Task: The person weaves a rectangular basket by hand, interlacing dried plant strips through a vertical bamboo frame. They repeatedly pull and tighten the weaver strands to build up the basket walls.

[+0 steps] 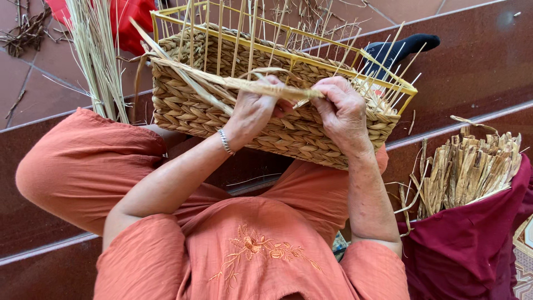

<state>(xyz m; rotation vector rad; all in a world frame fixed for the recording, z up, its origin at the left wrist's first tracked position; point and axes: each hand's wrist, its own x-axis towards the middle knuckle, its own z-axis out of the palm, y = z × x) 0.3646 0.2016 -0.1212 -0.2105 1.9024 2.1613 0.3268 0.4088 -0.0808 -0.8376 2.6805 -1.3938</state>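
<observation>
A half-woven rectangular straw basket (183,105) on a yellow wire frame (311,58) rests on my knees, tilted toward me. Thin upright reeds stick up from its rim. My left hand (252,111) grips a flat dried straw strand (222,82) at the near wall's top edge. My right hand (341,111) pinches the same strand's end just to the right. The strand runs left from my hands across the basket's upper edge.
A bundle of long pale straw (100,55) stands at the upper left near red cloth (130,22). Cut dried strips (472,169) lie on dark red cloth (472,244) at the right. A dark-socked foot (408,45) shows beyond the basket. Brown steps lie below.
</observation>
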